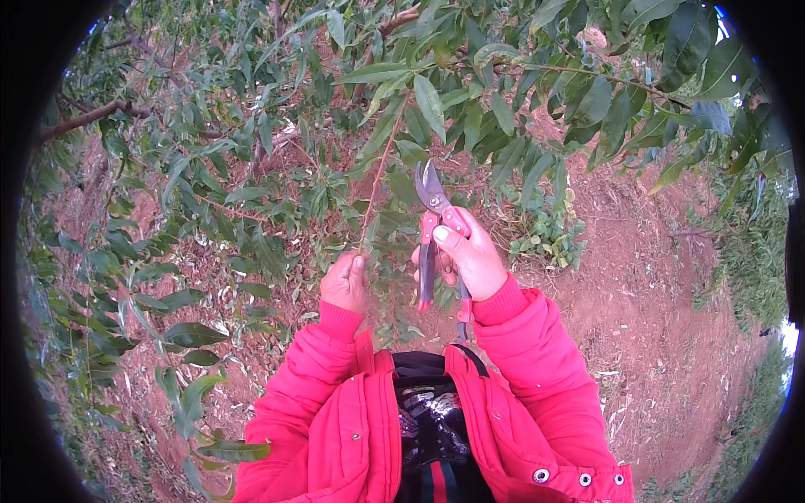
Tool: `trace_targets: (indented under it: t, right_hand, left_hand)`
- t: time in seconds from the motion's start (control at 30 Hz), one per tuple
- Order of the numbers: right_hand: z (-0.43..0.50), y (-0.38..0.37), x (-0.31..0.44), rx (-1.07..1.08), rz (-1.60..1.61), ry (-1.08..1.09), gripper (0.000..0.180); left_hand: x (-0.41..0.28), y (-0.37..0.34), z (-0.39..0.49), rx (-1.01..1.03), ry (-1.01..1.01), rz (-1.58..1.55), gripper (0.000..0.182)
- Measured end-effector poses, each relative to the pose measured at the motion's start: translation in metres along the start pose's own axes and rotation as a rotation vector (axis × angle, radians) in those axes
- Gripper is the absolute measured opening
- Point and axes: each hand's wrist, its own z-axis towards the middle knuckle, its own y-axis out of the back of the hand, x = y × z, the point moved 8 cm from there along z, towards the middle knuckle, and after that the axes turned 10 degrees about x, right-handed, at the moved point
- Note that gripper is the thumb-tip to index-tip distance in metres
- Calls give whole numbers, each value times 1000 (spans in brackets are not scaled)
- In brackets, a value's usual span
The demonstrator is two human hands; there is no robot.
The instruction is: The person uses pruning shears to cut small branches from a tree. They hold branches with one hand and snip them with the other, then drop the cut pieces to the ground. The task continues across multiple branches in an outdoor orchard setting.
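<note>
Between the fingers and thumb of my left hand (346,280) is the lower end of a thin reddish shoot (382,165), which slants up into long narrow green leaves (430,104). My right hand (473,253) holds bypass pruning shears (434,196) with red and dark grey handles. Their blades point upward and stand slightly apart, just right of the shoot and not touching it. The thumb lies on the red part near the pivot, and the handles are spread. Some fingers of my right hand are hidden behind the handles.
A thicker bare branch (94,119) reaches in at upper left. Another leafy branch (604,74) crosses above my right hand. Leaves (195,335) hang low at left. Reddish soil (635,302) slopes away at right, with a low green plant (548,229) on it.
</note>
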Motion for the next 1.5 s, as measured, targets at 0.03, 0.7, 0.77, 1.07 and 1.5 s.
trace_targets:
  t: [0.03, 0.7, 0.77, 1.07, 1.5]
  right_hand:
    - [3, 1, 2, 2, -5, 13, 37]
    - [61, 16, 23, 160, -130, -173, 43]
    - [62, 12, 28, 208, -86, -181, 43]
    - [50, 7, 38, 179, -134, -205, 47]
    - [65, 15, 39, 219, -61, -338, 36]
  left_hand:
    - [2, 1, 0, 2, 18, 3, 20]
    - [4, 10, 2, -7, 7, 67, 18]
    - [3, 9, 2, 6, -5, 73, 17]
    - [11, 20, 3, -39, -18, 81, 18]
    - [3, 19, 2, -17, -67, 112, 14]
